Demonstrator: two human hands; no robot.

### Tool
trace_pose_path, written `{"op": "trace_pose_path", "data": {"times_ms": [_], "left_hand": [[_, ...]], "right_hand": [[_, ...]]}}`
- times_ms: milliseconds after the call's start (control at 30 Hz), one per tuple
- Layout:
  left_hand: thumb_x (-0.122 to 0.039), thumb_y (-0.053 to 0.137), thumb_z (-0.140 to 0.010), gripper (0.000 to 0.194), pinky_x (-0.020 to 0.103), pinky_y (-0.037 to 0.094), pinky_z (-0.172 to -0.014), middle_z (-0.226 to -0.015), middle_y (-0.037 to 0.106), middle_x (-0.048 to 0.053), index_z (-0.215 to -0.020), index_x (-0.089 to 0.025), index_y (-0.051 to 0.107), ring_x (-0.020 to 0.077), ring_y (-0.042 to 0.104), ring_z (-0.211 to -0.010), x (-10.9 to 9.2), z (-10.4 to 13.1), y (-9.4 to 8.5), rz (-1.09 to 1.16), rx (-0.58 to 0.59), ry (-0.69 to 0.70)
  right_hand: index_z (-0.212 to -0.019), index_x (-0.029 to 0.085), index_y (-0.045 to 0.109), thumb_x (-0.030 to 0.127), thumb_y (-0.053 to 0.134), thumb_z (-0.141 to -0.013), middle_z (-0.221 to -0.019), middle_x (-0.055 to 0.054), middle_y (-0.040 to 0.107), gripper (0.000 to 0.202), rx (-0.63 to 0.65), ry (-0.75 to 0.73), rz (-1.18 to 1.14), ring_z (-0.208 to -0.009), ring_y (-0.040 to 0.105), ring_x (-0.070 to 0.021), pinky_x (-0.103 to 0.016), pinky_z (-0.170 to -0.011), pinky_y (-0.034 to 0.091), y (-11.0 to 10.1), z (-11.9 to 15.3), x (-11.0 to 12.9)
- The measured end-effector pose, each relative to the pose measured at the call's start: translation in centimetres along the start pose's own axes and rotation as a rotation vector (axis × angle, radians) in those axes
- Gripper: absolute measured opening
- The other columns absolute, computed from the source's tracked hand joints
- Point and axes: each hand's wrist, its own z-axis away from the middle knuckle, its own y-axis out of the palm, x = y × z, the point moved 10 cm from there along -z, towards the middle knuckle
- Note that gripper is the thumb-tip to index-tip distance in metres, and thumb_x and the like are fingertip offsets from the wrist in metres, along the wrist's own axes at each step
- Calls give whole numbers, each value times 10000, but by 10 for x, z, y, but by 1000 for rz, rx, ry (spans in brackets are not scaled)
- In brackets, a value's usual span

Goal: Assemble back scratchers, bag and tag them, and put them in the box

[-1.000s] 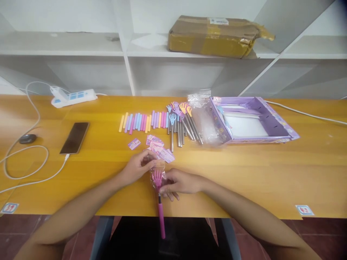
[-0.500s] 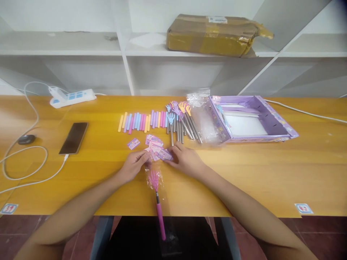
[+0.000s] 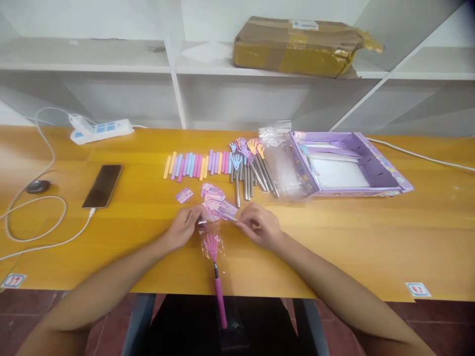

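Note:
My left hand (image 3: 184,226) is closed on the top end of a clear plastic bag (image 3: 227,277). Inside that bag lies a pink back scratcher (image 3: 219,296), its hand-shaped head toward me-far side and its handle hanging past the table edge. My right hand (image 3: 261,225) pinches the edge of a small printed card (image 3: 230,217) at the right of a loose pile of pink and purple cards (image 3: 214,195). One more card (image 3: 184,195) lies apart to the left. Beyond the pile are several metal-rod back scratchers (image 3: 247,170) with coloured heads.
Coloured handle sleeves (image 3: 191,165) lie in a row behind the cards. Clear bags (image 3: 284,165) sit beside a purple box (image 3: 382,190). A phone (image 3: 103,186), cable and power strip (image 3: 102,131) occupy the left. A taped carton (image 3: 293,49) rests on the shelf.
My right hand has drawn back slightly from the metal rods toward me, and its fingers now pinch a card lifted at the pile's edge. My left hand stays on the bag.

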Motion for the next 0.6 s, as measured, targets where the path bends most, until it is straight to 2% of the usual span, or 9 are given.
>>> {"op": "trace_pose_path", "data": {"times_ms": [67, 100, 167, 233, 333, 433, 500, 600], "left_hand": [[-771, 361, -1066, 726, 292, 460, -666, -707, 659, 34, -752, -177, 635, 168, 592, -663, 3, 1, 0, -7, 3, -25], [-774, 351, -1066, 728, 295, 461, -668, -713, 658, 34, -760, -178, 635, 171, 590, -665, 4, 1, 1, -8, 11, -31], [-777, 346, -1064, 725, 297, 460, -671, -731, 649, 33, -772, -179, 633, 174, 585, -675, 4, 1, 3, -13, 30, -20], [-768, 346, -1068, 717, 298, 456, -680, -747, 634, 32, -784, -176, 636, 176, 573, -690, 1, 1, 3, -38, 41, 13], [-768, 316, -1070, 734, 322, 483, -749, -803, 653, 53, -837, -171, 674, 200, 591, -758, -9, 3, 8, -103, 88, 82], [-781, 332, -1057, 733, 382, 521, -903, -1003, 722, 108, -1046, -168, 735, 268, 657, -946, -24, 7, 18, -164, 181, 178], [-714, 430, -1070, 613, 394, 529, -945, -1095, 733, 115, -1165, -187, 730, 278, 670, -1010, -26, 9, 20, -203, 186, 170], [-537, 594, -1071, 367, 380, 550, -966, -1139, 739, 97, -1205, -216, 711, 252, 690, -1042, -14, 7, 18, -173, 140, 60]], "right_hand": [[-1031, 271, 672, 290, 671, -1038, -825, -38, 718, 20, 82, -224, 37, -724, 678, -186, -326, -651, 552, 8, 10, 27], [-1064, 284, 687, 275, 678, -1029, -853, -41, 738, 38, 146, -303, 49, -754, 702, -194, -338, -670, 570, 16, 15, 37], [-1134, 300, 704, 239, 671, -1023, -941, -48, 773, 131, 246, -388, 77, -806, 730, -198, -349, -693, 594, 29, 20, 48], [-1183, 294, 707, 199, 633, -1036, -1056, -65, 798, 190, 260, -428, 132, -855, 745, -197, -355, -714, 610, 36, 18, 52], [-1192, 265, 712, 153, 582, -1057, -1192, -97, 804, 219, 191, -423, 293, -929, 755, -205, -372, -753, 626, 38, 10, 47], [-1208, 236, 710, 154, 629, -1048, -1239, -130, 798, 198, 99, -365, 357, -1022, 759, -232, -398, -813, 637, 30, 3, 36], [-1229, 231, 692, 155, 658, -1034, -1221, -139, 799, 213, 27, -297, 286, -1063, 763, -242, -411, -862, 643, 21, -1, 28], [-1206, 245, 667, 143, 659, -1022, -1139, -112, 807, 210, -61, -162, 143, -1042, 779, -225, -400, -906, 647, 10, -5, 14]]}}
